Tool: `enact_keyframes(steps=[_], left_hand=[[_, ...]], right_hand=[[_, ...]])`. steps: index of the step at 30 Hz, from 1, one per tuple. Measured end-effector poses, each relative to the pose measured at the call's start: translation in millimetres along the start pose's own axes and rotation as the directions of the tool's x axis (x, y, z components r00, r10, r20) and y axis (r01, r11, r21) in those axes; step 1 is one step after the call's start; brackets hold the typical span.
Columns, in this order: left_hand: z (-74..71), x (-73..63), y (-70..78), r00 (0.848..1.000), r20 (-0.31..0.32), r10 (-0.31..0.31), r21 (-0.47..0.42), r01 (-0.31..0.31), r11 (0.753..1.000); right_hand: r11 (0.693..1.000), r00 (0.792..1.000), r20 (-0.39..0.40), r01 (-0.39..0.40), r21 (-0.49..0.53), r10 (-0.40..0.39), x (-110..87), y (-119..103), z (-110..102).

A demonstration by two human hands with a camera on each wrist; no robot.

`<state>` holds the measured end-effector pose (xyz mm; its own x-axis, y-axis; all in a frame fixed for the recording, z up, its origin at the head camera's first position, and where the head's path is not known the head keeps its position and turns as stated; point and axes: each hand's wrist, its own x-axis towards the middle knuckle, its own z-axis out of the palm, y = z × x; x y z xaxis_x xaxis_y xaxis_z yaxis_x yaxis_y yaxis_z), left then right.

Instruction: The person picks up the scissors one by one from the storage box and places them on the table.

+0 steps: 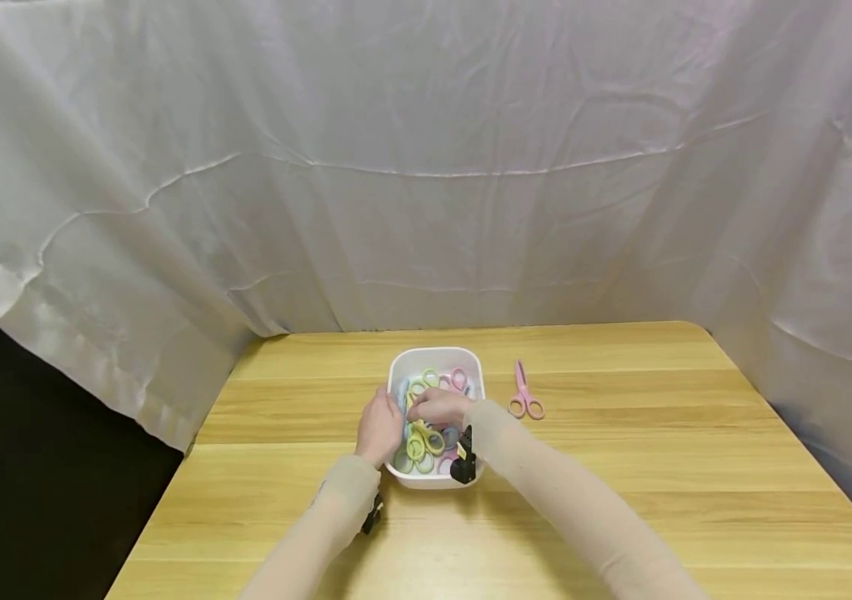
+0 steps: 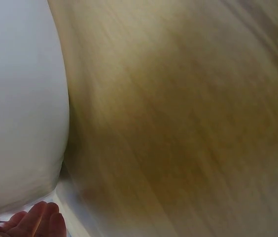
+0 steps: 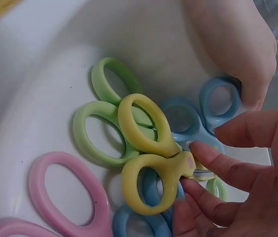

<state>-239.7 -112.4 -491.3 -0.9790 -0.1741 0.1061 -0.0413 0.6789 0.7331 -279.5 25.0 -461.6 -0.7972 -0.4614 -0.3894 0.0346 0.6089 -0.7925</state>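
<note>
As the left hand (image 1: 381, 427) grips the left wall of a white tub (image 1: 436, 483), thumb side at the rim, blue scissors (image 3: 204, 134) lie just inside that wall. Next come yellow scissors (image 3: 181, 160), partly over green scissors (image 3: 82, 131), in the heap filling the tub. The right hand (image 1: 443, 407) reaches in from the right, thumb and fingers spread apart, touching the heap. Farther right, apart from the tub, pink scissors (image 1: 522, 393) lie on the wooden table (image 1: 696, 458), handles nearer the person.
</note>
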Motion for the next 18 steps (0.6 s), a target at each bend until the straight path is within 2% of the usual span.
enact_keyframes(steps=[4, 11, 18], left_hand=[[-0.6, -0.3, 0.0, 1.000, 0.001, -0.003, 0.000, 0.003, 1.000], [-1.3, -0.6, 1.8, 1.000, -0.009, 0.001, -0.014, -0.001, 1.000], [-1.5, -1.2, 2.4, 1.000, -0.006, -0.001, -0.007, 0.001, 1.000]], right_hand=[[1.000, 1.000, -0.013, -0.004, -0.003, 0.004, 1.6, 1.6, 0.5], [1.000, 0.995, -0.103, -0.001, -0.023, -0.002, 5.7, 5.4, -0.9], [1.000, 0.996, -0.093, -0.011, -0.007, 0.010, 8.3, 6.6, -1.4]])
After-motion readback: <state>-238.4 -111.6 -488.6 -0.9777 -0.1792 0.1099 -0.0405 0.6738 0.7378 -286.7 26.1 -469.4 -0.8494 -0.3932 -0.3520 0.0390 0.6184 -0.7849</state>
